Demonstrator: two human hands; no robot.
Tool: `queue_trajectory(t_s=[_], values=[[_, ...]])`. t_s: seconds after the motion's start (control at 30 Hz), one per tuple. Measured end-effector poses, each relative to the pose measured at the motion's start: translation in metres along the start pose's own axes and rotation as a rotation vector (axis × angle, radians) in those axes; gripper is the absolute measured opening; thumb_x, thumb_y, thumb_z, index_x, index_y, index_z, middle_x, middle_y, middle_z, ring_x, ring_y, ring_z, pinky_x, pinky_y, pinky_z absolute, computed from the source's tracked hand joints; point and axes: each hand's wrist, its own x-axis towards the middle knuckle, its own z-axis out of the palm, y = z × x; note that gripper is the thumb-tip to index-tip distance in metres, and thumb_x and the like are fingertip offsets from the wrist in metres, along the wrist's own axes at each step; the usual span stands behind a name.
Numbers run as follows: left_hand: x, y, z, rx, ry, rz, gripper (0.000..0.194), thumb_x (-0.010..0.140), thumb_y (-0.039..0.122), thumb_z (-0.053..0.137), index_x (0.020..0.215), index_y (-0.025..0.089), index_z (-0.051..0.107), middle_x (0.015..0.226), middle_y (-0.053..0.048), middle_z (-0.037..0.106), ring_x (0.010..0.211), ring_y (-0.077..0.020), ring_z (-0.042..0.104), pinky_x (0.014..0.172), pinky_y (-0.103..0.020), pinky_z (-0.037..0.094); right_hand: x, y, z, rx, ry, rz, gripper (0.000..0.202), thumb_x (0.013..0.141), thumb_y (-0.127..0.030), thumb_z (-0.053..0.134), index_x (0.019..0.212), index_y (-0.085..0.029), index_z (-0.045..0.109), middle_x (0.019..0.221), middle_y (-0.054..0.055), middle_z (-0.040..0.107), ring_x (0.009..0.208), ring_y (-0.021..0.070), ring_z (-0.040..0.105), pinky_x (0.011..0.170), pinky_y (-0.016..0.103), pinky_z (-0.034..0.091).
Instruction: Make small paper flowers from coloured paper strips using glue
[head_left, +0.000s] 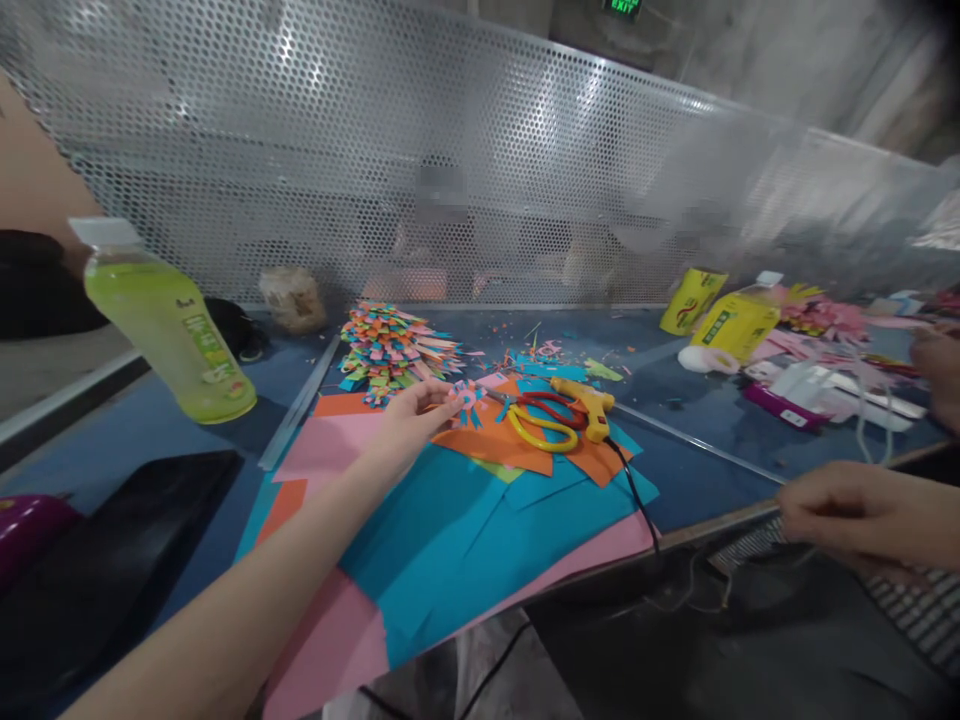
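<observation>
My left hand (420, 410) reaches over the coloured paper sheets, pinching a small pink and blue fringed paper piece (469, 400) between thumb and fingers. To its right lie yellow-handled scissors (541, 430) and a yellow glue gun (595, 408) with a black cord. Behind it stands a multicoloured bundle of fringed paper (394, 350). My right hand (847, 510) is off to the far right, just past the table's front edge, fingers curled together; what they hold, if anything, cannot be made out. Blue sheets (480, 530) overlap the front edge.
A green drink bottle (180, 340) and a dark flat object (127, 550) are at left, a jar (292, 298) behind. Paper scraps lie mid-table. At right are a yellow bottle (735, 325), a purple-and-white device (791, 400) and another person's hand (937, 370). A perforated screen (487, 160) stands behind.
</observation>
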Motion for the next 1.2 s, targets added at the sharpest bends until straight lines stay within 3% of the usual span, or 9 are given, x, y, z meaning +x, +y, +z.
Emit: queue_trajectory(t_s=[0.03,0.1,0.2,0.3,0.53,0.7,0.9,1.03,1.2], values=[[0.000,0.000,0.000,0.011,0.005,-0.001,0.037,0.048,0.029,0.078,0.076,0.013,0.060,0.065,0.002,0.060,0.058,-0.0071,0.055,0.055,-0.019,0.047,0.007,-0.005,-0.001,0.032,-0.224,0.032,0.029,0.078,-0.043,0.050,0.059,-0.020,0.053,0.044,0.000,0.049,0.034,0.0068,0.039,0.035,0.020,0.030],[0.000,-0.001,0.000,0.028,0.006,-0.002,0.036,0.049,0.029,0.077,0.076,0.013,0.060,0.067,0.002,0.061,0.059,-0.0073,0.056,0.056,-0.020,0.047,0.025,-0.014,0.000,0.032,-0.279,-0.082,0.021,0.079,-0.038,0.049,0.093,-0.023,0.053,0.067,0.002,0.058,0.045,0.0086,0.048,0.042,0.021,0.037],[0.000,-0.001,-0.001,0.013,-0.005,-0.001,0.036,0.050,0.030,0.077,0.077,0.013,0.059,0.068,0.001,0.061,0.059,-0.0081,0.057,0.056,-0.021,0.047,0.057,-0.029,0.011,-0.266,-0.014,-0.243,0.016,0.079,-0.029,0.046,0.089,-0.020,0.055,0.064,0.000,0.057,0.053,0.0112,0.052,0.050,0.022,0.038],[-0.001,0.002,-0.001,-0.027,0.037,0.007,0.039,0.047,0.029,0.078,0.078,0.014,0.058,0.067,0.002,0.060,0.058,-0.0082,0.057,0.054,-0.021,0.047,0.082,-0.048,0.030,-0.522,0.248,-0.260,0.019,0.080,-0.030,0.042,0.077,-0.019,0.057,0.069,0.002,0.059,0.057,0.0121,0.052,0.053,0.023,0.035],[-0.004,0.009,0.002,-0.028,0.076,0.022,0.044,0.047,0.029,0.078,0.082,0.013,0.059,0.070,0.001,0.059,0.064,-0.0105,0.057,0.055,-0.023,0.050,0.126,-0.111,0.066,-0.687,0.212,-0.301,0.030,0.078,-0.043,0.043,0.069,-0.017,0.055,0.072,0.006,0.060,0.063,0.0154,0.054,0.049,0.023,0.029],[-0.003,0.013,-0.001,-0.090,0.106,0.035,0.043,0.046,0.028,0.078,0.080,0.014,0.057,0.062,0.004,0.057,0.053,-0.0069,0.055,0.052,-0.021,0.047,0.158,-0.134,0.080,-0.700,0.290,-0.327,0.027,0.082,-0.039,0.038,0.074,-0.018,0.054,0.077,0.007,0.062,0.067,0.0169,0.056,0.049,0.023,0.027],[-0.001,0.010,-0.004,-0.124,0.090,0.023,0.040,0.049,0.026,0.077,0.080,0.014,0.056,0.060,0.006,0.056,0.050,-0.0057,0.055,0.053,-0.020,0.047,0.173,-0.122,0.102,-0.585,0.342,-0.527,0.017,0.081,-0.024,0.041,0.087,-0.015,0.054,0.088,0.010,0.062,0.074,0.0178,0.057,0.057,0.025,0.036],[-0.004,0.008,-0.001,-0.164,0.071,-0.012,0.040,0.049,0.023,0.078,0.081,0.014,0.056,0.062,0.005,0.058,0.052,-0.0057,0.057,0.055,-0.019,0.049,0.177,-0.112,0.105,-0.305,0.411,-0.752,0.022,0.079,-0.019,0.047,0.098,-0.014,0.056,0.093,0.009,0.062,0.084,0.0169,0.056,0.073,0.027,0.041],[-0.008,0.002,0.004,-0.109,0.004,-0.001,0.035,0.056,0.024,0.075,0.083,0.015,0.055,0.065,0.005,0.059,0.052,-0.0054,0.057,0.055,-0.018,0.049,0.163,-0.119,0.104,0.005,0.400,-0.759,0.016,0.080,-0.027,0.050,0.084,-0.017,0.062,0.074,0.002,0.064,0.060,0.0108,0.053,0.056,0.022,0.041]])
